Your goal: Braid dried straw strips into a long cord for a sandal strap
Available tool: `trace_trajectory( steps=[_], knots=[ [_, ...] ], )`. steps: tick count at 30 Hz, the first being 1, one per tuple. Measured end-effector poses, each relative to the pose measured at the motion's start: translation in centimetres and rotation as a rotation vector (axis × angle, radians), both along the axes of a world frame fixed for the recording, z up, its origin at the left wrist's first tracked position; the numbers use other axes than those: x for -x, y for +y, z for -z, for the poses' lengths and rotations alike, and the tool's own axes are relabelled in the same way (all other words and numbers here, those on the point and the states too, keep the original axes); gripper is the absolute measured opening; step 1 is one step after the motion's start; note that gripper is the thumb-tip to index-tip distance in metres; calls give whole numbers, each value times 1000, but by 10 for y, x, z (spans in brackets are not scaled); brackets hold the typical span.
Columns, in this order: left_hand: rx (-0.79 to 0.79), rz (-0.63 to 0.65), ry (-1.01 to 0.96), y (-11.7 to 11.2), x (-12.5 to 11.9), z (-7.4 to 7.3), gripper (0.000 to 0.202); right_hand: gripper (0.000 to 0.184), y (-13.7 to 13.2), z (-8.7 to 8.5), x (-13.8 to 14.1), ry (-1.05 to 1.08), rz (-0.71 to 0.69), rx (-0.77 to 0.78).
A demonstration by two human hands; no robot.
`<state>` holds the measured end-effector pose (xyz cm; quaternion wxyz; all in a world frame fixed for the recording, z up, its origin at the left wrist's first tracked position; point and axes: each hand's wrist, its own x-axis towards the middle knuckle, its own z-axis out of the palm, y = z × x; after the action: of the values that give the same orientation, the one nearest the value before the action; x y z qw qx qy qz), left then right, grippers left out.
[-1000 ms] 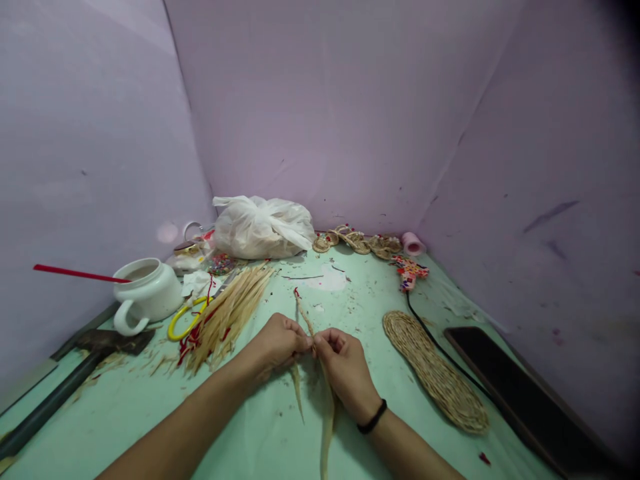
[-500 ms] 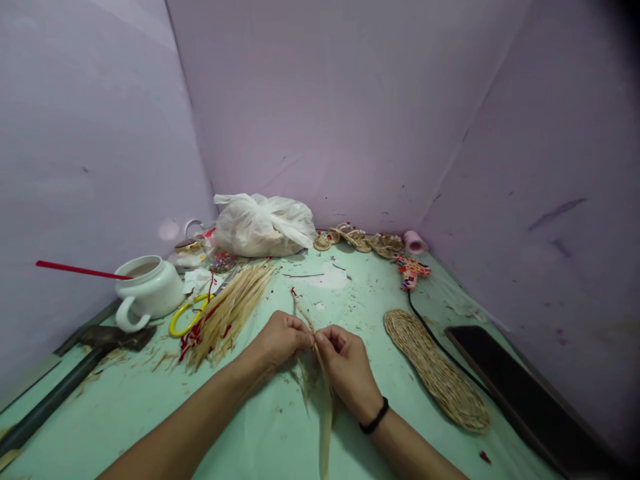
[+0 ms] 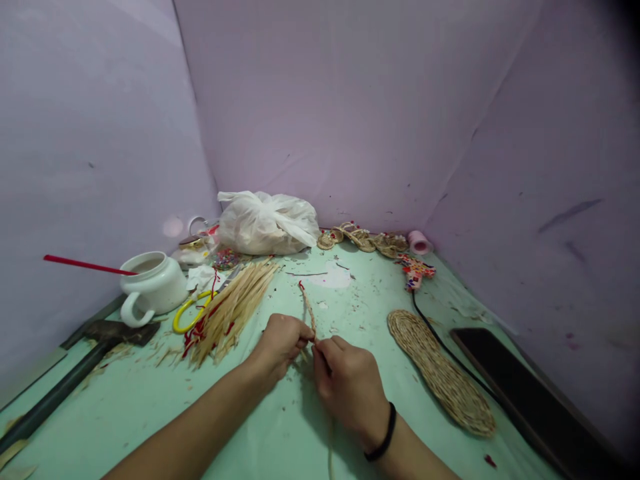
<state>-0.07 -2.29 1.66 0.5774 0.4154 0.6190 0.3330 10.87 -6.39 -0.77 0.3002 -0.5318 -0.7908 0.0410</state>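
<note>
My left hand [image 3: 285, 343] pinches a thin braided straw cord [image 3: 309, 307] whose far end, tipped with red thread, points away from me. Close beside it, my right hand [image 3: 347, 383] is closed on the same straw, with a loose strand [image 3: 331, 440] trailing below toward me. A black band circles the right wrist. Left of my hands lies a bundle of dry straw strips [image 3: 237, 310] tied with red thread. To the right, a woven straw sole [image 3: 440, 373] rests flat on the green tabletop.
At left are a white pot [image 3: 155, 283] holding a red stick, a hammer [image 3: 105, 337] and yellow-handled scissors [image 3: 187, 317]. Along the back sit a white plastic bag [image 3: 267, 227], small straw sandals [image 3: 360, 237] and a pink spool [image 3: 419, 243]. A dark flat slab [image 3: 520, 387] lies right.
My right hand has turned over and closed into a fist-like grip on the straw. The loose strand now looks narrower. The view has shifted slightly.
</note>
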Motion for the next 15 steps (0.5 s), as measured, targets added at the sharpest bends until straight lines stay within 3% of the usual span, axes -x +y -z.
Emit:
trace_trajectory(
  steps=[3,8,10,12,15],
  knots=[
    [78,-81,-107,-1,-2,0,21,19,-3,5,3,-135,-58,-116],
    [-77,-67,-31,-1,-3,8,13,20,-4,3,2,-37,-127,-54],
    [-144,-37,30,0,-1,11,12,17,0,-2,-2,141,-136,46],
    [-214,-19,93,2,1,13,14,17,5,-8,-5,440,-36,190],
    [-295,0,176,2,3,16,17,20,14,-17,-5,1012,92,595]
  ],
)
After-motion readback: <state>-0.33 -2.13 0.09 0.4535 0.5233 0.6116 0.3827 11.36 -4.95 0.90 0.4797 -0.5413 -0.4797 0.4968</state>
